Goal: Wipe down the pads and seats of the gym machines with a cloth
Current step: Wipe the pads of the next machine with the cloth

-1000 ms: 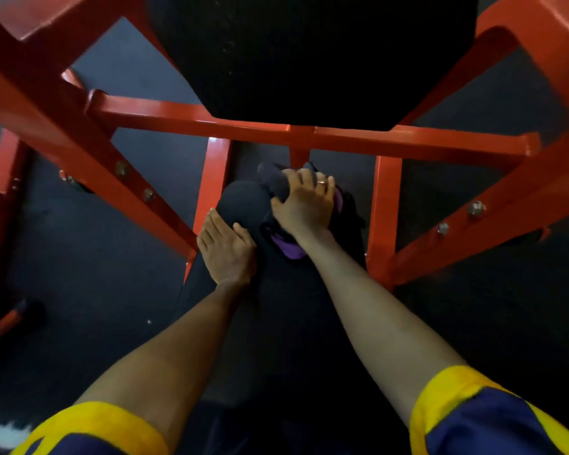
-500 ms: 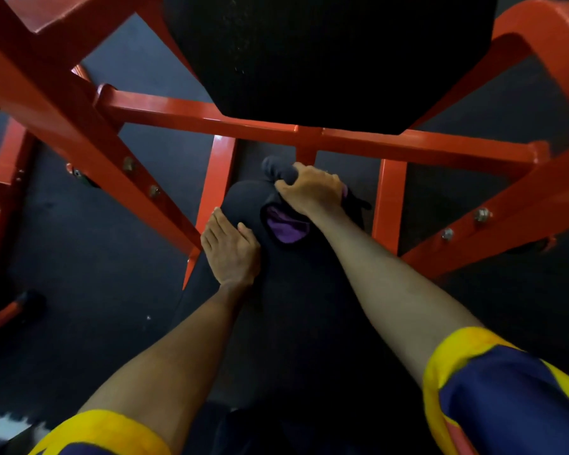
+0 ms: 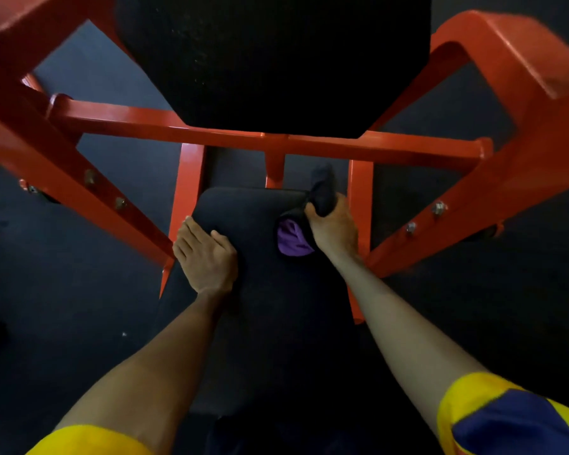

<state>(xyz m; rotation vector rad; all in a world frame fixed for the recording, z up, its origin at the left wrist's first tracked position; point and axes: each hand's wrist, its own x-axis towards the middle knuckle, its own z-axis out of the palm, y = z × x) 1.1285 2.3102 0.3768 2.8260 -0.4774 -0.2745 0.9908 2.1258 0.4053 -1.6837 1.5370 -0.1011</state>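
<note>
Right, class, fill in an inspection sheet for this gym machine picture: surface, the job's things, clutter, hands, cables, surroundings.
Surface: black seat pad, set low inside the red frame; a larger black pad is above it.
Job's things: dark cloth with a purple patch, bunched at the seat pad's far right corner.
Clutter: nothing seen.
Hands: left hand rests flat on the seat pad's left edge; right hand grips the cloth.
Cables: nothing seen.
Surroundings: dark floor; bolts on the frame's slanted bars.
</note>
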